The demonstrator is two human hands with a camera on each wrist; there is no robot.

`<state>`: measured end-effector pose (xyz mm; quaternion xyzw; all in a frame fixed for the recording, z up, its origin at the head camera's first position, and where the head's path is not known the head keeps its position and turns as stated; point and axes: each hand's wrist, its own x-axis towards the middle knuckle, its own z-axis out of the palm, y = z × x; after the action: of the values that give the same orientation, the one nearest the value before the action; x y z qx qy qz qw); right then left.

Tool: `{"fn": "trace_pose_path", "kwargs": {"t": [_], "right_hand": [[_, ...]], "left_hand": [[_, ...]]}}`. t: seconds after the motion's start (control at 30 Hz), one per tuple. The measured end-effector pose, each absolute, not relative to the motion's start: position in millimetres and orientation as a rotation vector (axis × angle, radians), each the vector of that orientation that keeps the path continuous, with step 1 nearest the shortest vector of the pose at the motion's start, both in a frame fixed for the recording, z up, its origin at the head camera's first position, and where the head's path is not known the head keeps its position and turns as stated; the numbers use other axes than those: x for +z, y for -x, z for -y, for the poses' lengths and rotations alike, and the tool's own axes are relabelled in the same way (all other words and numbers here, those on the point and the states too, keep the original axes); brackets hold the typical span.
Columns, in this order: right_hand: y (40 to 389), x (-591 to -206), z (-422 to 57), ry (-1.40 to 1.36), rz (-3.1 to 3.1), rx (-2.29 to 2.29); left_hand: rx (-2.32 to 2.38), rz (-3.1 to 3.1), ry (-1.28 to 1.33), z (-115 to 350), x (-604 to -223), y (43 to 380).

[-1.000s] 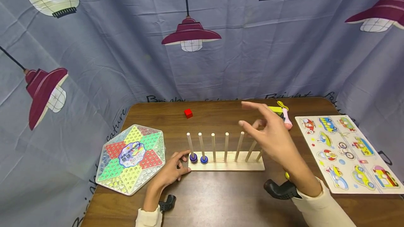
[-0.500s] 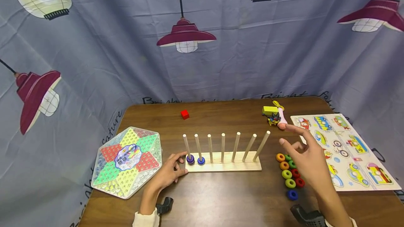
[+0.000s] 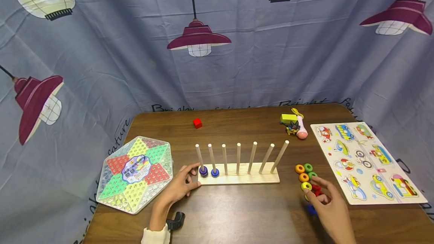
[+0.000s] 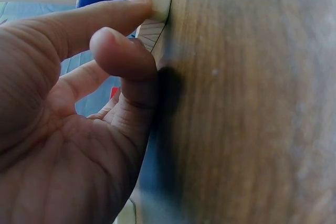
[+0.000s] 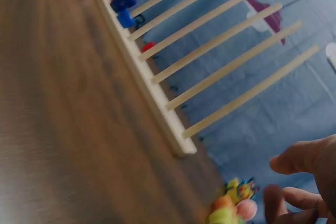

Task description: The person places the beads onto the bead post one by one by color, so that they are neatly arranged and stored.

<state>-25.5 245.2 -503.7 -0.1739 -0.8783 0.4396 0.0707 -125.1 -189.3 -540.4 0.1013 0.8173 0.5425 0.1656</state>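
Observation:
A wooden peg rack with several upright pegs lies on the table in the head view. Purple rings sit on its leftmost peg, and a blue ring is on the second. My left hand holds the rack's left end, index finger at the back corner and thumb at the front. My right hand is over the loose rings at the right, thumb and fingers apart, partly hiding the red rings. The nearest yellow ring lies by its thumb; whether they touch I cannot tell.
Orange rings, green rings and a blue ring lie near the right hand. A picture puzzle board is farther right, a Chinese checkers board at left. Behind stand a red cube and small toys.
My right hand has moved from above the rack out to the right, then down over the loose rings. The left hand stays at the rack's end.

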Motion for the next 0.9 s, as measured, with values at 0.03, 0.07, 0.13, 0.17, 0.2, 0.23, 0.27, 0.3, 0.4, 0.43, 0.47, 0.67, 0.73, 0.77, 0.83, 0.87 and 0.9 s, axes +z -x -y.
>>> {"fn": "trace_pose_path", "kwargs": {"t": [0.03,0.07,0.13,0.17,0.2,0.23,0.27,0.3,0.4,0.43,0.47,0.67,0.73,0.77,0.83,0.87,0.9], "right_hand": [[21,-508,-245,0.574,2.644,1.327],[17,-511,-245,0.623,2.646,1.332],[10,-518,-245,0.711,2.646,1.346],[6,-521,-245,0.742,2.641,1.346],[4,-524,-245,0.778,2.637,1.347],[1,-528,-245,0.806,2.635,1.346],[-1,-531,-245,0.826,2.633,1.345],[-3,-534,-245,0.841,2.627,1.34],[-6,-541,-245,0.858,2.612,1.317],[-7,-542,-244,0.853,2.613,1.307],[-8,-544,-244,0.843,2.62,1.304],[-9,-553,-241,0.827,2.65,1.3],[-9,-554,-241,0.84,2.648,1.291],[-8,-554,-241,0.838,2.649,1.288],[-9,-554,-242,0.842,2.661,1.278],[-9,-554,-243,0.845,2.669,1.274],[-9,-553,-243,0.853,2.674,1.271]], "left_hand": [[1.545,-2.328,-0.289,190,-540,125],[1.544,-2.328,-0.288,190,-540,125],[1.543,-2.328,-0.288,190,-541,125],[1.542,-2.329,-0.286,190,-541,124],[1.541,-2.33,-0.285,190,-541,124],[1.54,-2.331,-0.284,190,-541,124],[1.537,-2.331,-0.281,190,-541,124],[1.538,-2.33,-0.279,190,-541,124],[1.539,-2.325,-0.272,190,-542,124],[1.54,-2.324,-0.27,190,-543,124],[1.537,-2.328,-0.273,190,-543,123],[1.525,-2.352,-0.308,189,-544,124],[1.524,-2.346,-0.307,189,-544,125],[1.525,-2.342,-0.303,189,-545,126],[1.522,-2.343,-0.299,189,-544,126],[1.521,-2.345,-0.299,190,-543,126],[1.525,-2.342,-0.297,189,-542,126]]}}
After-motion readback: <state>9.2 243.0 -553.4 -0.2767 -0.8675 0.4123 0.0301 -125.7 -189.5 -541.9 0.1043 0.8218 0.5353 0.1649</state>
